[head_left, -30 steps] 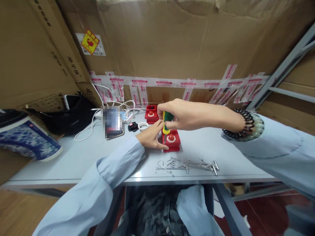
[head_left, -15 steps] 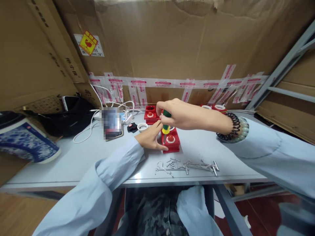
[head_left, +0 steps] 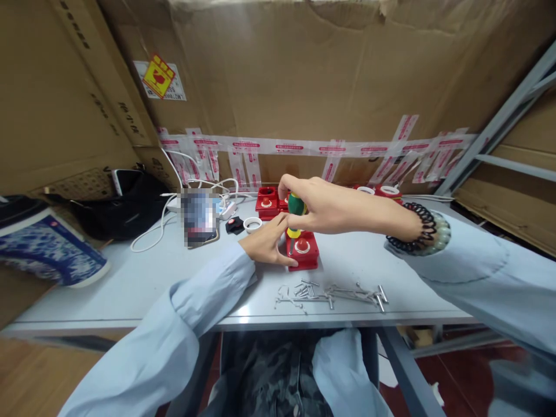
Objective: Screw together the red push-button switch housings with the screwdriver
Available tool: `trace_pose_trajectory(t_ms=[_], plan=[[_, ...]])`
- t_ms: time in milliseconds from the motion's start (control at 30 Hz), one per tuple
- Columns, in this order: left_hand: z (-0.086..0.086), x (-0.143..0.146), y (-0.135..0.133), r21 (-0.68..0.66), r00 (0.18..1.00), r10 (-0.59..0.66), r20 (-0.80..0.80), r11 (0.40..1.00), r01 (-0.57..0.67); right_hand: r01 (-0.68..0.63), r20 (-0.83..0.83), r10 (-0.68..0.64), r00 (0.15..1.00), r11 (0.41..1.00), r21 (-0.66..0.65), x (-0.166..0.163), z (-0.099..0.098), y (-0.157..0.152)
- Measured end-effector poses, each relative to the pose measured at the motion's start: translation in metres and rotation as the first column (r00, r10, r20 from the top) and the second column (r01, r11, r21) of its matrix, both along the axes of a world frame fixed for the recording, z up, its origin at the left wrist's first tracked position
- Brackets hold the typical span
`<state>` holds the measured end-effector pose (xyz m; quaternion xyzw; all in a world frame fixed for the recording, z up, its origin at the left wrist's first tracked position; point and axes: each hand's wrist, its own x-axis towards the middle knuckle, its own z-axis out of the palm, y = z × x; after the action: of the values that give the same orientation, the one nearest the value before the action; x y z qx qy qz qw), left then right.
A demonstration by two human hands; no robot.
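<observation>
My right hand (head_left: 319, 204) is closed round the green and yellow handle of a screwdriver (head_left: 295, 209), held upright with its tip down on a red button box (head_left: 303, 250) on the table. My left hand (head_left: 266, 241) grips the left side of that box, fingers curled against it. A pile of metal screws (head_left: 330, 292) lies just in front of the box, near the table's front edge (head_left: 304, 319).
More red button boxes (head_left: 266, 201) stand behind, with a white ring (head_left: 251, 223) and a small black part (head_left: 235, 225) beside them. A phone (head_left: 199, 215), white cables and a black bag (head_left: 125, 204) sit to the left. Cardboard walls surround the table; a metal rack (head_left: 495, 130) stands right.
My right hand has shifted slightly on the screwdriver handle, showing more of the green top. My left hand and the red box have stayed in place.
</observation>
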<state>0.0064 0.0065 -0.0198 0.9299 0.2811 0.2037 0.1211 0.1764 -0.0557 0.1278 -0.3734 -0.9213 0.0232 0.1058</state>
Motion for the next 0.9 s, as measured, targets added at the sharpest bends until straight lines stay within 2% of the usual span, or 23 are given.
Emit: trace_pose_trajectory(t_ms=[100,233,300,433,633,767,900], plan=[[0.0,0.0001,0.0006,0.029,1.0,-0.005,0.016,1.0,0.004,0.087,0.027,-0.09,0.996,0.993,0.084,0.0002,-0.0018,0.002],[0.0001,0.0,0.001,0.008,1.0,-0.014,0.014,1.0,0.014,0.023,-0.002,-0.024,1.0,0.999,-0.028,0.0005,0.0005,0.0001],[-0.0002,0.0,0.001,0.0,1.0,-0.009,0.007,1.0,0.009,0.019,0.007,-0.019,1.0,0.999,-0.043,0.0004,0.0016,-0.002],[-0.0006,0.0005,0.0011,0.02,1.0,0.004,0.01,1.0,-0.004,0.123,-0.011,-0.123,0.992,0.991,0.05,-0.0007,-0.0006,-0.0032],[-0.0006,0.0003,0.0019,0.019,0.999,-0.025,0.037,1.0,0.024,0.007,-0.09,-0.012,0.996,0.999,-0.052,0.0015,-0.0037,0.0003],[-0.0015,0.0001,0.0018,0.022,0.999,-0.018,0.049,1.0,0.017,0.049,-0.04,-0.048,0.998,0.999,0.023,0.0,-0.0033,-0.0002],[-0.0016,0.0003,0.0017,0.024,0.998,-0.015,0.055,1.0,0.013,0.04,-0.09,-0.036,0.995,0.998,0.051,-0.0019,-0.0034,0.0001]])
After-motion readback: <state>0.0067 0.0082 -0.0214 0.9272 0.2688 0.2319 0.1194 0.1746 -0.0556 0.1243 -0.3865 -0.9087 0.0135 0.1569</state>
